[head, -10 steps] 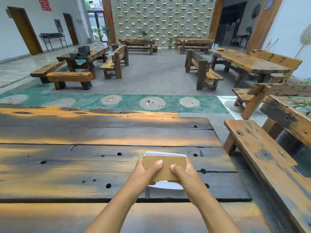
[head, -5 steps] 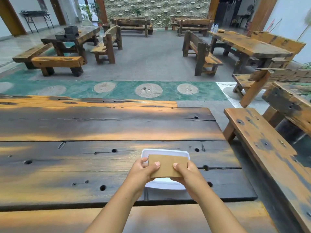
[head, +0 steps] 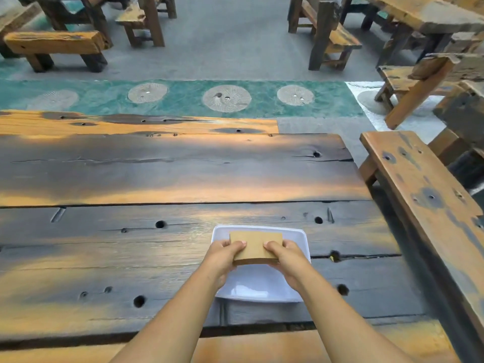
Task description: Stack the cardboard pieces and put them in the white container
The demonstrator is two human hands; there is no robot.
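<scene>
Forearms reach in from the near edge, and the left hand point(head: 222, 255) and right hand point(head: 286, 255) each close on one short end of the cardboard stack point(head: 255, 247), thumbs on top and fingers curled under it. The stack's long axis runs left to right, its broad brown face tilted up toward the camera, its far edge higher than the near one. It hangs over the white container point(head: 259, 284), which sits flat on the table point(head: 157, 179) near its right end; whether stack and container touch cannot be told. The table is dark, weathered planks with orange patches and round holes. A bench point(head: 424, 195) of the same wood stands just beside it on the right. Beyond lie a green floor strip point(head: 183, 98) with round stone discs, grey floor, and more wooden benches and tables.
</scene>
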